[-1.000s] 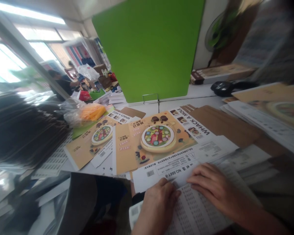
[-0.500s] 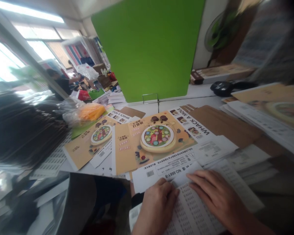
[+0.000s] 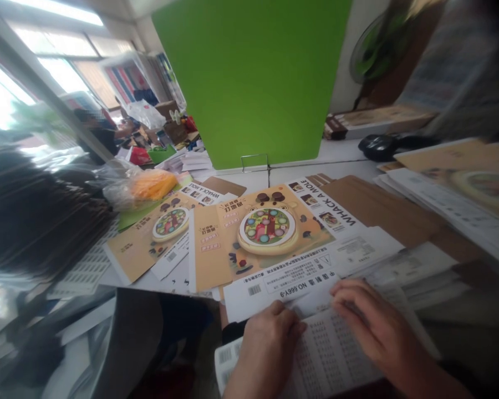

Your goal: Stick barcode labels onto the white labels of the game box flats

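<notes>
Got flat box (image 3: 266, 227) by near edge of desk (image 3: 295, 173), label sheet (image 3: 320, 354) under curled left hand (image 3: 274, 343), half-bent right hand (image 3: 372, 318); can't tell if pinching. Looks like plenty left.

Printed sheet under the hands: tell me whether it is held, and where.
The curled left hand and the right hand are both at the far edge of the printed sheet; whether either truly grips it cannot be told.
</notes>
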